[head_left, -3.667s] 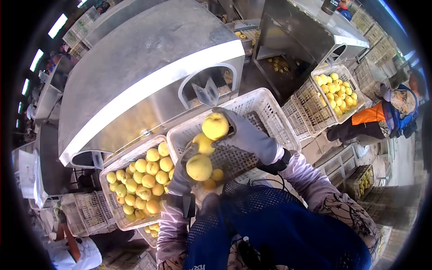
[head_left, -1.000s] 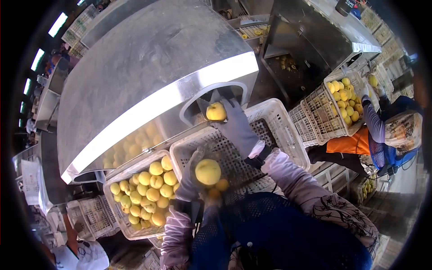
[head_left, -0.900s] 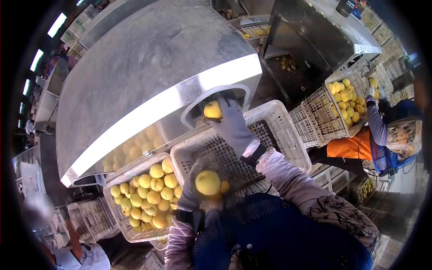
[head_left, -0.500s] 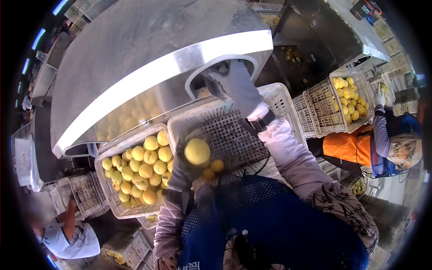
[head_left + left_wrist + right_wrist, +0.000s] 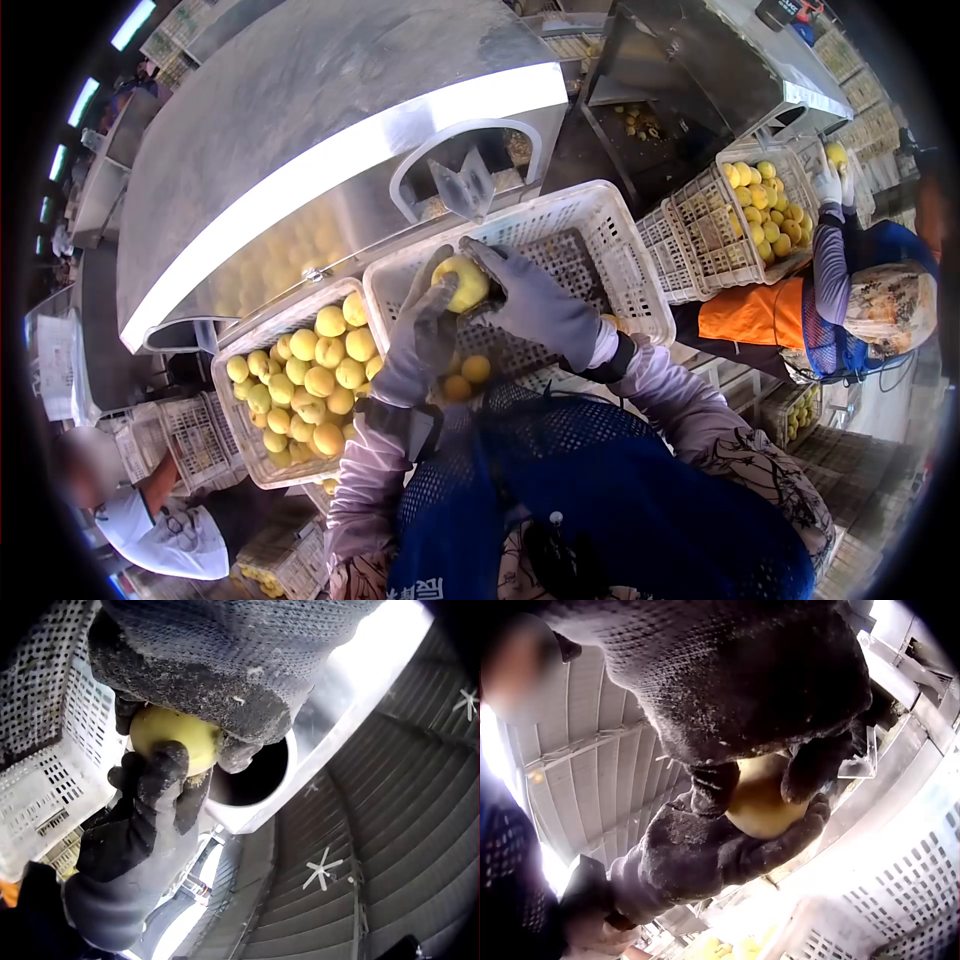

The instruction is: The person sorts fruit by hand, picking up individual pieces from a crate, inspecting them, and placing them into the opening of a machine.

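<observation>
A yellow peach is held between my two gloved hands over the white crate. My left hand curls round its near left side. My right hand grips it from the right with thumb and fingers. In the left wrist view, fingers of both gloves wrap the peach and cover part of it. The right wrist view has the peach cupped from below by the left fingers. Several loose peaches lie in the crate just below my hands.
A metal machine stands ahead, with a pointed metal piece in its round opening. A crate full of peaches sits at left. Stacked crates and another person are at right; a second person is at lower left.
My right hand carried a peach into the machine's opening, then came back without it. It now joins my left hand on the peach the left was holding.
</observation>
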A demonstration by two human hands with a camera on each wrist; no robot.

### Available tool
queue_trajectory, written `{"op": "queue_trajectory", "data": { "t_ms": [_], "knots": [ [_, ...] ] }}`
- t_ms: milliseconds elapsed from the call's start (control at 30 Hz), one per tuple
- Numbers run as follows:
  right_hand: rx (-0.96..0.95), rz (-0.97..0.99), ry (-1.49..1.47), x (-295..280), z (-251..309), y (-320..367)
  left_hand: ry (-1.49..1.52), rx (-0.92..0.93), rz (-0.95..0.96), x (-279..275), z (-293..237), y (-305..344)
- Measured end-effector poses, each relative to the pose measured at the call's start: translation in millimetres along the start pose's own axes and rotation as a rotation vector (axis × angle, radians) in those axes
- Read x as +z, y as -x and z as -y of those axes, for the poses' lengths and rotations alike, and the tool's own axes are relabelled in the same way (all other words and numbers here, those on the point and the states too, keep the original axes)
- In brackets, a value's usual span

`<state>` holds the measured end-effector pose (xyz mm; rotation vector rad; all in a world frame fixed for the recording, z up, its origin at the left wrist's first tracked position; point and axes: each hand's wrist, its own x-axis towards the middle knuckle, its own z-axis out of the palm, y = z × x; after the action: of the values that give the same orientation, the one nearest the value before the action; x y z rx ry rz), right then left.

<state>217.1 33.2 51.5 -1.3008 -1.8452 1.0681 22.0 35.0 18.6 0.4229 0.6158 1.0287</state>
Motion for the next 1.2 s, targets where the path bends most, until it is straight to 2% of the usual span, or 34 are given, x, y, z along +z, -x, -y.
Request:
{"op": "queue_trajectory", "data": {
  "t_ms": [33, 100, 167, 200, 233, 300, 333, 367, 433, 467, 500, 567, 633, 667, 700, 733, 767, 800, 833, 900, 933, 1000, 1033, 1100, 1133, 1167, 1200],
  "knots": [
    [-0.030, 0.032, -0.003, -4, -4, 1, -0.003, -0.001, 0.003, 4, 1, 0],
    [-0.060, 0.065, -0.006, -17, -12, -2, -0.334, 0.102, 0.009, 8, 2, 0],
    [0.120, 0.262, -0.575, -36, -24, -11, -0.365, 0.171, 0.043, 6, 6, -1],
    [0.126, 0.318, -0.628, -42, -28, -13, -0.397, 0.238, 0.076, 3, 8, -2],
    [0.127, 0.318, -0.629, -39, -29, -12, -0.397, 0.237, 0.076, -2, 9, -5],
    [0.035, 0.253, -0.228, -28, -26, -11, -0.192, 0.139, 0.272, -3, 4, -14],
    [-0.084, 0.158, -0.081, -17, -28, -9, -0.194, 0.113, -0.037, 9, 14, -14],
    [-0.085, 0.159, -0.082, -14, -22, -8, -0.194, 0.115, -0.038, 13, 9, -15],
    [-0.094, 0.056, 0.021, -13, -8, -10, -0.037, -0.105, -0.001, 15, -1, -24],
    [-0.084, 0.016, -0.035, -10, -7, -12, -0.037, -0.102, -0.003, 10, -2, -30],
    [-0.087, 0.018, -0.035, -9, -7, -15, -0.159, -0.062, -0.022, 0, 0, -40],
    [-0.237, -0.145, -0.076, -8, -4, -22, -0.402, 0.019, -0.057, -25, 9, -61],
    [-0.191, -0.089, -0.106, -13, -5, -33, -0.644, 0.099, -0.089, -39, 12, -76],
    [-0.142, -0.034, -0.138, -15, -6, -40, -0.642, 0.101, -0.084, -33, 8, -73],
    [-0.143, -0.038, -0.133, -15, -9, -47, -0.979, 0.382, -0.034, -20, 3, -63],
    [-0.108, -0.129, -0.079, -14, -13, -54, -1.305, 0.673, 0.019, -13, 3, -55],
    [-0.073, -0.219, -0.024, -12, -19, -63, -1.299, 0.679, 0.022, -15, 9, -56],
    [0.002, -0.281, 0.110, -8, -31, -73, -0.900, 0.408, -0.090, -19, 19, -57],
    [0.007, -0.286, 0.117, -7, -41, -82, -0.500, 0.134, -0.187, -26, 27, -55],
    [-0.024, -0.307, 0.247, -4, -54, -103, -0.323, -0.127, -0.116, -54, 35, -30],
    [-0.067, -0.409, 0.352, 1, -56, -109, -0.319, -0.125, -0.113, -77, 51, -16],
    [-0.018, -0.396, 0.379, 5, -63, -125, -0.393, -0.074, -0.221, -126, 85, 13],
    [0.028, -0.385, 0.404, 5, -65, -136, -0.389, -0.073, -0.221, -136, 84, 21],
    [0.044, -0.427, 0.369, 2, -54, -149, -1.889, 0.345, 0.308, -156, 85, 40],
    [0.099, -0.436, 0.253, -2, -45, -151, -0.964, 0.068, 0.052, -163, 106, 50],
    [0.155, -0.444, 0.137, -6, -42, -155, -0.957, 0.061, 0.047, -161, 104, 49],
    [0.121, -0.413, 0.182, -9, -48, -161, -0.721, -0.146, -0.082, -157, 94, 44]
  ]
}}
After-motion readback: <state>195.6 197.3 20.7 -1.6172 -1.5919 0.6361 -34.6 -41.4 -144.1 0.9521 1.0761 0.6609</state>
